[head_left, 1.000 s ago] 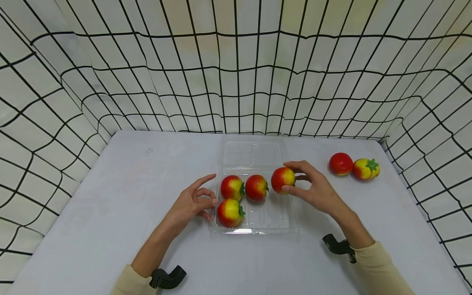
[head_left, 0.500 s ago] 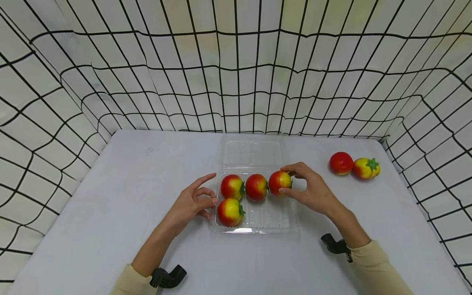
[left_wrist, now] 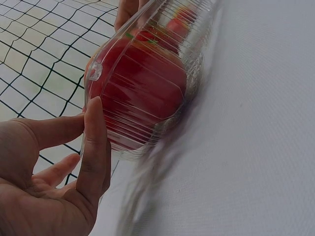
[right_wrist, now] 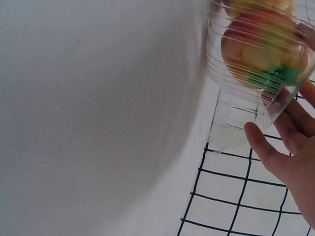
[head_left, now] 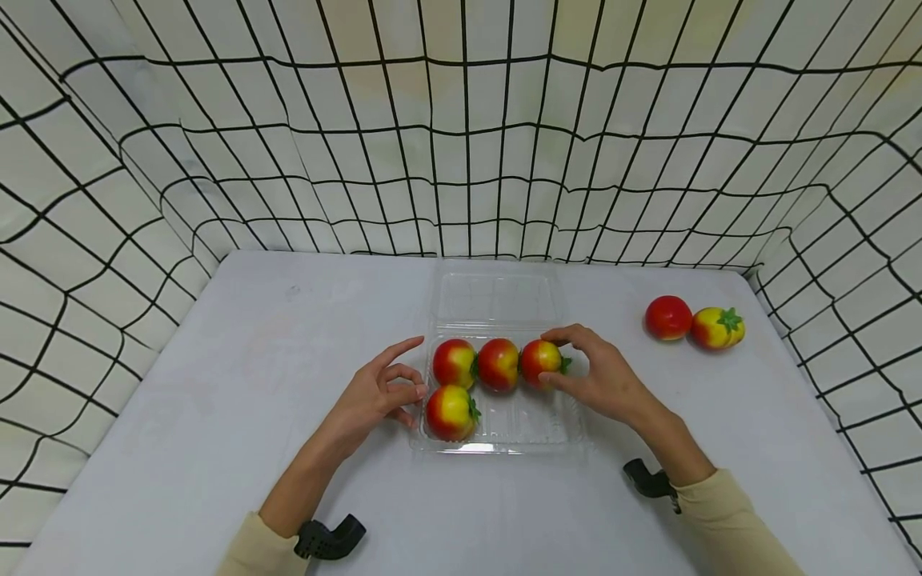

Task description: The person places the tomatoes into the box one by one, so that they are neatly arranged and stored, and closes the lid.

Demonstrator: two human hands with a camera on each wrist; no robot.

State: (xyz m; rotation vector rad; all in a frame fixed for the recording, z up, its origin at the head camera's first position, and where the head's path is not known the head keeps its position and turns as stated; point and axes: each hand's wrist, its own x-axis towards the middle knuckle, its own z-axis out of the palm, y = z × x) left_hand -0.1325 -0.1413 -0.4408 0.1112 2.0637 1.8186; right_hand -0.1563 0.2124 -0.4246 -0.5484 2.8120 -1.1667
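A clear plastic clamshell container [head_left: 497,448] lies with its lid folded back. Inside, three red-and-yellow tomatoes make up the back row, and another tomato [head_left: 450,413] sits at the front left. My left hand [head_left: 378,392] pinches the container's left rim between thumb and finger, as the left wrist view shows close up. With thumb and fingers, my right hand [head_left: 601,376] holds the rightmost back-row tomato [head_left: 540,362], its green leaves toward the palm. Through the ribbed wall in the right wrist view, that tomato [right_wrist: 261,49] shows low inside the container.
A red tomato [head_left: 668,318] and a yellow-red tomato [head_left: 717,328] with a green star-shaped top lie at the back right of the white table [head_left: 288,336]. Black netting [head_left: 467,160] over pale walls surrounds the table's back and sides. The transparent lid [head_left: 497,296] lies behind the container.
My right hand has moved left and lowered the tomato into the back-right place, beside the middle one. The left hand stays at the container's rim.
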